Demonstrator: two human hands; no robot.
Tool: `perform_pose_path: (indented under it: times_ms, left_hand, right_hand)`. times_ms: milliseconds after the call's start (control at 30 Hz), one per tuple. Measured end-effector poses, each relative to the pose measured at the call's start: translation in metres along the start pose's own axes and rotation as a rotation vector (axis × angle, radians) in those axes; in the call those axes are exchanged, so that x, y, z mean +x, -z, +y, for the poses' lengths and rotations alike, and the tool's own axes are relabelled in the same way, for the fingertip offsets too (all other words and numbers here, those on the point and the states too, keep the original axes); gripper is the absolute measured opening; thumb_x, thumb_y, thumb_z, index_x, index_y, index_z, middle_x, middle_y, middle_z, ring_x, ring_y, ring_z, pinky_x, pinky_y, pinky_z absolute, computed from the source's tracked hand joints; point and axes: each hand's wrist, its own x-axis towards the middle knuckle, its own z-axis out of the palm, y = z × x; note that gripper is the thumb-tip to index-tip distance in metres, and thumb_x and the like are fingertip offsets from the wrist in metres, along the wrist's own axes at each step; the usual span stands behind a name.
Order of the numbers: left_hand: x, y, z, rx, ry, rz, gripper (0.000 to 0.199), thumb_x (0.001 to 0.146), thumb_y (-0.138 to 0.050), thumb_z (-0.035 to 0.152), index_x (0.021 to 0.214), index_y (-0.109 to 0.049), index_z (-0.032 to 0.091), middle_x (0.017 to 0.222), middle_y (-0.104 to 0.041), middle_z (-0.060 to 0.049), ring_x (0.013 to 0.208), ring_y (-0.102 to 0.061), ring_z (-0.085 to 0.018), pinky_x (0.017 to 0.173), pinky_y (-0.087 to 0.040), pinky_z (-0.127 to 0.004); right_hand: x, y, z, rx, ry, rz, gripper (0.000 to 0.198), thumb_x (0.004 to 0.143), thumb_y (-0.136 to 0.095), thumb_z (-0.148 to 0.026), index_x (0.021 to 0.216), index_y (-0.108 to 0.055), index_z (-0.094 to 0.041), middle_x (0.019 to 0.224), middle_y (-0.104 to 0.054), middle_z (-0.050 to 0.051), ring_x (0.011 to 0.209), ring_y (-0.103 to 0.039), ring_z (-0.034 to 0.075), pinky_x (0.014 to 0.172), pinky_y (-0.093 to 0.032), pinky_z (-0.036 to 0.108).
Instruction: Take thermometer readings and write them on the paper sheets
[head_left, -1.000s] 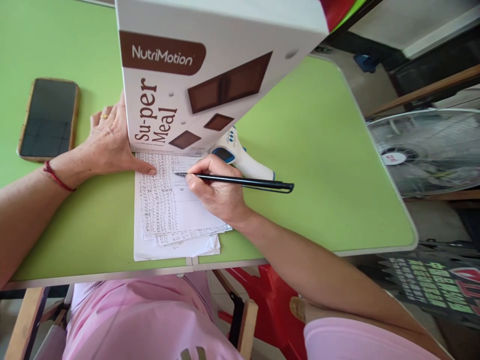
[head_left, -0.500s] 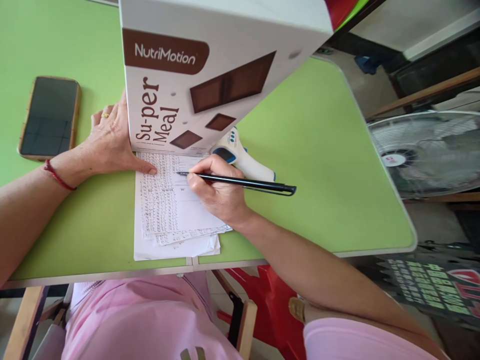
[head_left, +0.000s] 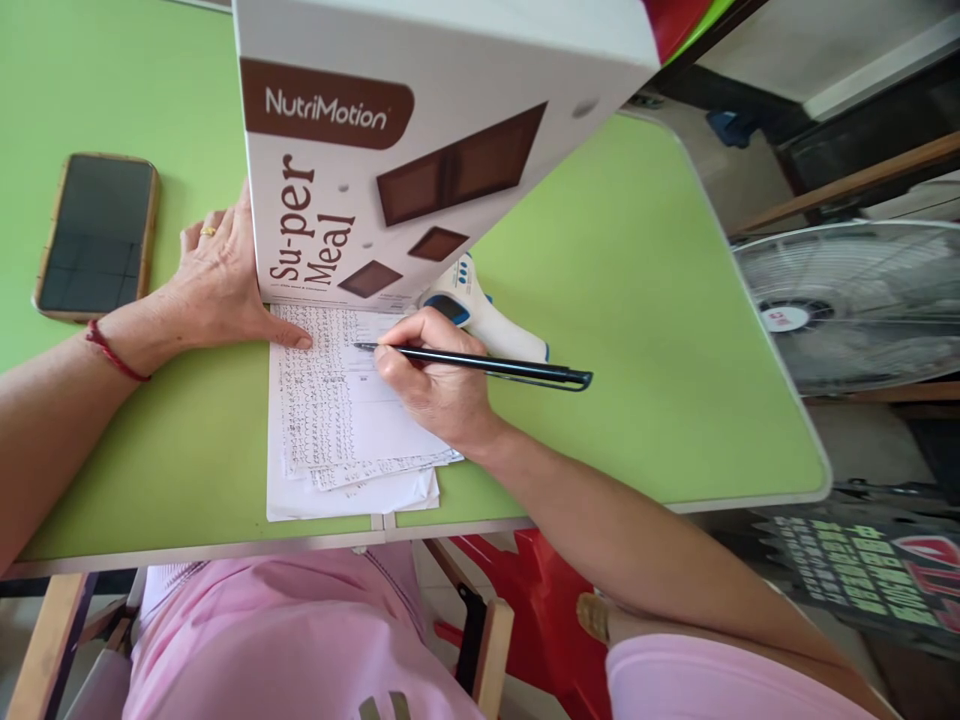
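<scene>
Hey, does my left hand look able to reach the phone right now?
Probably yes: the phone lies beside the left hand, with only green table showing between them, though that hand's thumb is on the papers.

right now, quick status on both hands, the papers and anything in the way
Right hand gripping black pen, tip at written papers. Left hand at white box, thumb on papers. Box blocks view beyond papers; white device partly hidden.

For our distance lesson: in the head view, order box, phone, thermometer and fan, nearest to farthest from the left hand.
1. Box: at the left hand
2. Phone: left of it
3. Thermometer: right, partly behind box
4. Fan: far right
</scene>
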Motion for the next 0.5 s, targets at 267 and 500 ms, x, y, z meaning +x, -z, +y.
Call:
perform_pose_path:
  times_ms: [267, 500]
  left_hand:
    - [0.0012, -0.0002, -0.0005, -0.024, 0.008, -0.014, 0.144, 0.041, -0.064, 0.095, 0.162, -0.017, 0.033, 0.157, -0.037, -0.001, 0.14, -0.009, -0.061, 0.11, -0.002, -0.071]
    - [0.0011, 0.0015, 0.0033, 0.011, 0.036, -0.018, 0.143, 0.04, -0.062, 0.095, 0.161, -0.022, 0.03, 0.156, -0.039, -0.002, 0.138, -0.015, -0.059, 0.109, -0.006, -0.071]
  right_hand:
    - [-0.001, 0.0002, 0.0004, 0.023, -0.039, 0.034, 0.012, 0.084, -0.059, -0.027, 0.073, -0.055, -0.023, 0.063, -0.056, -0.005, 0.054, -0.046, 0.009, 0.052, -0.042, 0.025]
    - [0.0007, 0.0021, 0.0029, 0.016, -0.027, 0.056, 0.012, 0.082, -0.059, -0.025, 0.072, -0.054, -0.023, 0.06, -0.056, -0.005, 0.051, -0.046, 0.009, 0.05, -0.042, 0.025]
